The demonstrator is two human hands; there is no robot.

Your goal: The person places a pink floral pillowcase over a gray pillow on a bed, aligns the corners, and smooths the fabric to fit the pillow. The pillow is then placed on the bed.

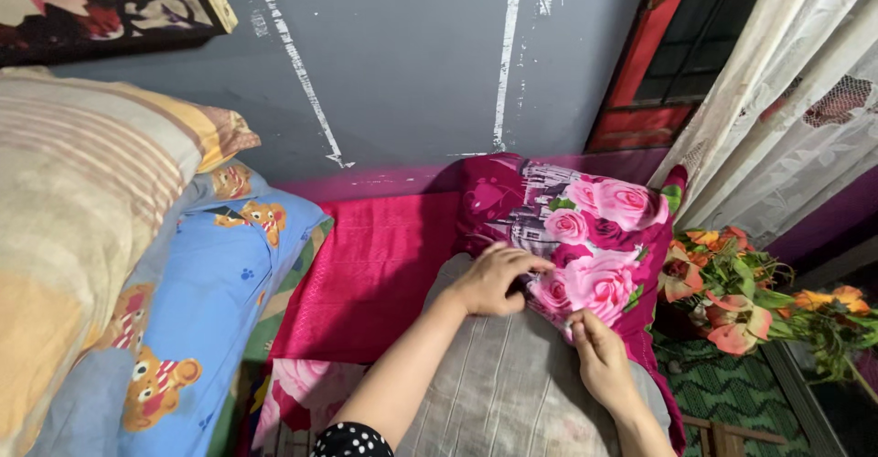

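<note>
Centre-right of frame: left hand (495, 279) flat on the rose-print pillowcase (585, 237), fingers curled over its edge, gripping. Right hand (599, 358) pinches the case's lower edge. Grey pillow (498, 384) sticks out below it, lower centre. Bear-print blanket (206, 301) at left, flowers (741, 297) at right.

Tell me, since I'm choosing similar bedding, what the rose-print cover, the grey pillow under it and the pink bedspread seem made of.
Rose-print cover: thin printed fabric, slightly glossy, probably polyester or cotton blend; it creases softly where the left hand and right hand grip it. Grey pillow: dull woven ticking with faint stripes, likely cotton. Pink bedspread: woven cloth with a fine textured pattern and mild sheen.
</note>
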